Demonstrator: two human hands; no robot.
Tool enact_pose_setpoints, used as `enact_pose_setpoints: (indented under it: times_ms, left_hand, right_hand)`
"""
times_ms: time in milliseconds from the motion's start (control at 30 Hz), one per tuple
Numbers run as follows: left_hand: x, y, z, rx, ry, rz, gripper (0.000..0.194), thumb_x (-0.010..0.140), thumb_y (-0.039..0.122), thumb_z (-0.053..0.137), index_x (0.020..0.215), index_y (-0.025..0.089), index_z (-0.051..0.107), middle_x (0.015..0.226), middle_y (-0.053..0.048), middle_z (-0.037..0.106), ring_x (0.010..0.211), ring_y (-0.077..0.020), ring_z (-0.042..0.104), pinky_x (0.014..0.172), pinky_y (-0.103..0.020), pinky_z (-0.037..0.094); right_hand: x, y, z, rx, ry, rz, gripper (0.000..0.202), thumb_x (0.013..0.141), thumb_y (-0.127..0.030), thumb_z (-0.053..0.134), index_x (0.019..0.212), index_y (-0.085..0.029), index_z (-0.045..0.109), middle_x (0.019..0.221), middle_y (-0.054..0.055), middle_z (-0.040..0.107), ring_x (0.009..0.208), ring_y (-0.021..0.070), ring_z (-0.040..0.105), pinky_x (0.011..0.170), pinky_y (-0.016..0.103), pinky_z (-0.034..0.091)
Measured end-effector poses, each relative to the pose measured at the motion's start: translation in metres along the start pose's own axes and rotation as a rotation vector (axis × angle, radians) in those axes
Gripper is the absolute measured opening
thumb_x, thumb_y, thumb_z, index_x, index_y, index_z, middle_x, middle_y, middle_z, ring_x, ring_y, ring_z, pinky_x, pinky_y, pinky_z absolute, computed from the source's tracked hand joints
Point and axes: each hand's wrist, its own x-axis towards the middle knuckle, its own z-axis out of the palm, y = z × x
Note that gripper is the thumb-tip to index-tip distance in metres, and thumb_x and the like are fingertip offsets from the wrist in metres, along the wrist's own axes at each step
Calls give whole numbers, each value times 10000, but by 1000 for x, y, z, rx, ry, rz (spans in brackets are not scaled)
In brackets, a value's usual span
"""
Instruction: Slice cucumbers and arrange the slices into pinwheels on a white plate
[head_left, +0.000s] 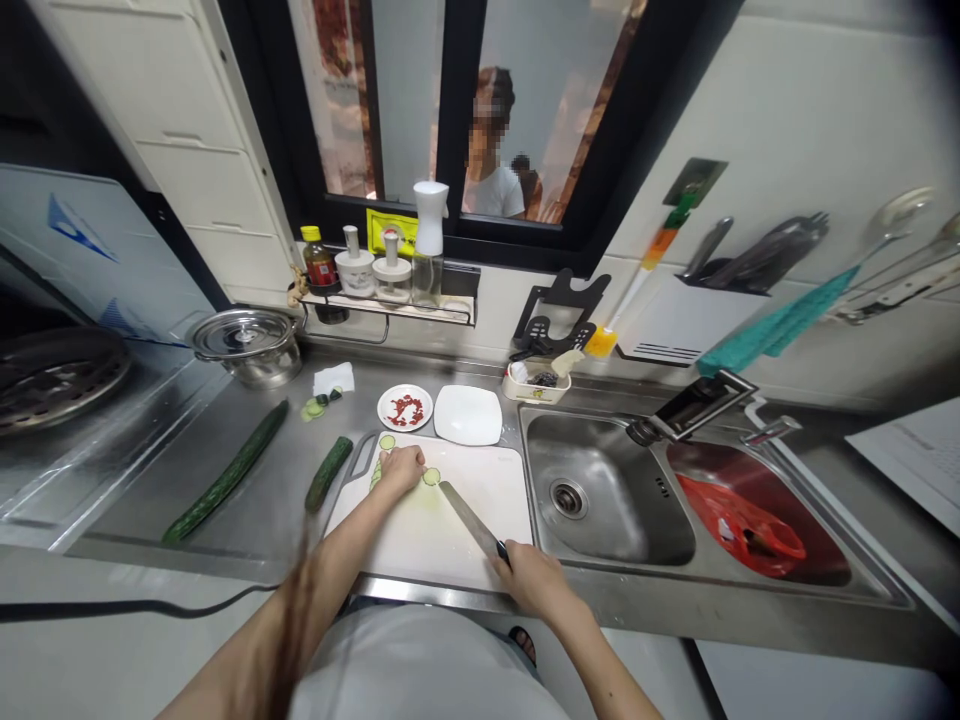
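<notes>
A white cutting board [450,555] lies on the steel counter in front of me. My left hand [401,470] is on its upper left part, fingers curled down against cucumber slices [376,478]; the fingertips are partly hidden. One loose slice [386,441] lies beyond that hand, and another round slice [432,477] lies just right of it. My right hand [534,577] is closed round the black handle of a kitchen knife [471,518]. The blade slants across the board, its tip near the round slice. Left of the board lie a cut cucumber piece [328,474] and a long whole cucumber [229,478].
Behind the board stand a small plate of chopped red pieces [395,392] and a white square dish [468,415]. To the right is a double sink [607,500] with a red plastic bag [739,525]. A lidded steel pot [262,360] stands back left, below a condiment shelf [397,305].
</notes>
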Motion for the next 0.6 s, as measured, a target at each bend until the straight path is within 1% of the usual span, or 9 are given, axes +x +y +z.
enact_pose_setpoints:
  times_ms: [67,133,200,267,367,467,600]
  left_hand:
    - [-2,1,-1,-1,8,5,109,801,266,593,890,230,643,981,-43,714,1037,-244,586,936,-389,322]
    - [-4,2,-2,1,20,11,114,812,258,584,900,218,646,966,-54,712,1037,-248,579,933,-387,320]
    - [-7,4,-2,6,35,17,119,830,249,562,903,210,648,964,-67,708,1033,-251,574,926,-393,318]
    - [-11,7,-1,14,48,23,136,849,238,524,898,207,648,974,-81,703,1033,-257,568,915,-404,317]
    - [-20,9,3,37,86,57,174,868,251,485,911,209,648,1019,-99,690,1060,-267,553,911,-415,312]
    - [-28,11,6,64,124,96,185,864,286,500,931,207,652,1059,-106,676,1069,-269,545,922,-415,303]
    - [-29,14,7,20,105,51,145,830,238,534,896,209,659,1044,-92,681,1064,-264,550,930,-409,299]
  right_hand:
    - [-1,4,3,57,31,-4,351,928,-423,419,992,-181,665,979,114,716,917,244,664,699,274,431]
    - [-1,7,10,156,89,-6,352,928,-441,415,953,-191,661,929,85,719,878,214,660,674,246,416]
    - [-1,9,18,266,163,29,362,941,-436,388,925,-187,650,882,67,716,825,181,651,649,220,404]
    - [1,9,25,334,212,87,367,946,-427,379,888,-179,643,839,61,711,780,165,640,626,207,395]
    - [4,7,34,386,239,135,358,944,-408,382,861,-177,643,797,59,706,748,162,634,614,205,391]
    - [6,4,36,396,251,148,355,951,-390,365,884,-182,644,809,64,709,758,167,642,614,206,393]
    - [9,3,35,361,240,148,363,961,-381,338,896,-189,640,822,73,714,770,172,648,607,208,389]
